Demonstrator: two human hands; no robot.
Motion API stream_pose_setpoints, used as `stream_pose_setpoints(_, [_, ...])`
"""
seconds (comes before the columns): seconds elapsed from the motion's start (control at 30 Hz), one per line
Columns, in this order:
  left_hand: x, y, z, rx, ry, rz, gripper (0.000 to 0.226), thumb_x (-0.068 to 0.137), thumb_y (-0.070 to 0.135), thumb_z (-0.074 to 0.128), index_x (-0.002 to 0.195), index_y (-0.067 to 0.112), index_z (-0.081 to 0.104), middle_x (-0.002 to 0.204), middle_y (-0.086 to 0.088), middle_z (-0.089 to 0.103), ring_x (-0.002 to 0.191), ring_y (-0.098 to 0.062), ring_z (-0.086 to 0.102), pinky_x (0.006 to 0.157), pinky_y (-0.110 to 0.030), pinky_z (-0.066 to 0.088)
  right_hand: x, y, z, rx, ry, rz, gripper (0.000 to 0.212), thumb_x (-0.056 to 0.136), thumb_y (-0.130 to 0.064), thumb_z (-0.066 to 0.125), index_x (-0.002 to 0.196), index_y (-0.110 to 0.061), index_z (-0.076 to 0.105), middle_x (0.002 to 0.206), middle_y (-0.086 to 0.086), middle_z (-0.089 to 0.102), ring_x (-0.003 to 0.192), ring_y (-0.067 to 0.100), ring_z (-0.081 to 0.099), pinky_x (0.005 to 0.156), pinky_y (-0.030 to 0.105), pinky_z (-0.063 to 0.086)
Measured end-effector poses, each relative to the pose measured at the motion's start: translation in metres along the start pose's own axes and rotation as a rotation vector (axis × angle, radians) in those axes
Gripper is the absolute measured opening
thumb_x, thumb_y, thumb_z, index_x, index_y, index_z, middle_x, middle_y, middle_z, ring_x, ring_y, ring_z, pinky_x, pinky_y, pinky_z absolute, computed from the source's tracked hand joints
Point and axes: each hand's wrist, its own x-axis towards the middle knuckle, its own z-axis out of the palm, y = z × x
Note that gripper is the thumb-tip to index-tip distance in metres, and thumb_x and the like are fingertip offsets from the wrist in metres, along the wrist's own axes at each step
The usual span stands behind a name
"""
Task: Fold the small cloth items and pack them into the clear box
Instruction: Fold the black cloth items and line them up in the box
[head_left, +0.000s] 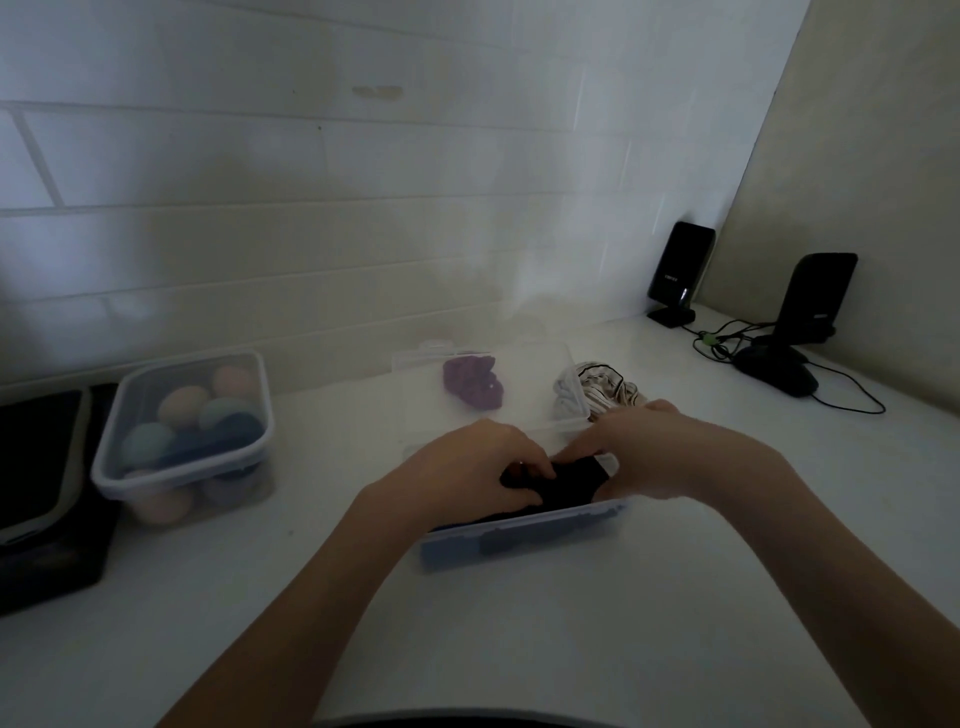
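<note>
White countertop by a tiled wall: left hand and right hand pinch a dark folded cloth into the clear plastic box, best pressed flat and low.

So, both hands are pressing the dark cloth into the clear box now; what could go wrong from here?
1. The dark cloth seems to bulge above the clear box rim, so it may spring up and unfold when the left hand and right hand let go.
2. The open lid stands behind the box; it may not close over the bulge.
3. The purple cloth and striped cloth wait behind; space may run out.
</note>
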Motion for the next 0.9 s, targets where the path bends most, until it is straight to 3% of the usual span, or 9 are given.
stream_pose_setpoints(0.17, [0.0, -0.001, 0.004, 0.054, 0.01, 0.015, 0.027, 0.078, 0.024, 0.07, 0.104, 0.023, 0.069, 0.102, 0.001, 0.07, 0.093, -0.014, 0.061, 0.084, -0.027, 0.046, 0.01, -0.003, 0.009, 0.056, 0.025, -0.074, 0.034, 0.079, -0.027, 0.062, 0.112, -0.037, 0.06, 0.108, -0.004, 0.068, 0.101, 0.021, 0.061, 0.086, 0.034, 0.049])
stream_pose_setpoints(0.3, [0.0, -0.003, 0.004, 0.045, -0.021, 0.006, 0.024, 0.079, 0.026, 0.067, 0.103, 0.027, 0.069, 0.102, 0.005, 0.071, 0.09, -0.01, 0.062, 0.08, -0.017, 0.042, 0.016, 0.003, 0.018, 0.006, 0.144, -0.095, 0.029, 0.079, -0.034, 0.063, 0.107, -0.038, 0.055, 0.1, 0.001, 0.066, 0.097, 0.025, 0.057, 0.077, 0.028, 0.035])
stream_pose_setpoints(0.43, [-0.002, -0.002, -0.002, -0.059, 0.003, 0.013, 0.021, 0.081, 0.016, 0.066, 0.101, 0.02, 0.071, 0.099, 0.003, 0.073, 0.086, -0.007, 0.063, 0.084, -0.019, 0.048, 0.011, 0.011, 0.014, 0.153, 0.087, -0.088, 0.032, 0.075, -0.041, 0.069, 0.104, -0.038, 0.055, 0.099, -0.004, 0.053, 0.099, 0.021, 0.049, 0.082, 0.032, 0.04])
stream_pose_setpoints(0.53, [-0.003, 0.0, -0.009, -0.179, 0.18, 0.017, 0.02, 0.083, 0.002, 0.06, 0.095, 0.011, 0.072, 0.085, 0.001, 0.071, 0.074, 0.002, 0.061, 0.078, -0.015, 0.052, 0.003, 0.018, 0.0, 0.324, 0.214, -0.111, 0.022, 0.081, -0.029, 0.068, 0.103, -0.03, 0.065, 0.094, -0.011, 0.056, 0.095, 0.013, 0.05, 0.079, 0.022, 0.038])
stream_pose_setpoints(0.6, [-0.002, 0.001, -0.012, -0.198, 0.273, -0.001, 0.02, 0.083, 0.0, 0.058, 0.093, 0.009, 0.072, 0.078, 0.004, 0.066, 0.068, 0.008, 0.058, 0.07, -0.006, 0.048, -0.001, 0.019, -0.007, 0.323, 0.307, -0.148, 0.018, 0.083, -0.02, 0.066, 0.1, -0.024, 0.069, 0.092, -0.009, 0.06, 0.088, 0.011, 0.053, 0.073, 0.005, 0.034])
stream_pose_setpoints(0.73, [-0.003, 0.002, -0.013, -0.189, 0.277, 0.001, 0.02, 0.083, -0.001, 0.058, 0.092, 0.008, 0.072, 0.077, 0.006, 0.064, 0.066, 0.014, 0.056, 0.067, -0.003, 0.046, -0.007, 0.016, -0.009, 0.344, 0.3, -0.15, 0.018, 0.082, -0.016, 0.067, 0.099, -0.019, 0.072, 0.091, -0.01, 0.064, 0.082, 0.003, 0.052, 0.069, -0.002, 0.031])
stream_pose_setpoints(0.9, [-0.003, 0.002, -0.012, -0.172, 0.331, 0.02, 0.018, 0.082, 0.001, 0.059, 0.09, 0.009, 0.073, 0.077, 0.006, 0.066, 0.074, 0.0, 0.058, 0.065, -0.004, 0.046, -0.01, 0.015, -0.005, 0.361, 0.336, -0.138, 0.018, 0.081, -0.017, 0.068, 0.098, -0.022, 0.072, 0.089, -0.013, 0.063, 0.08, -0.001, 0.051, 0.07, -0.004, 0.031])
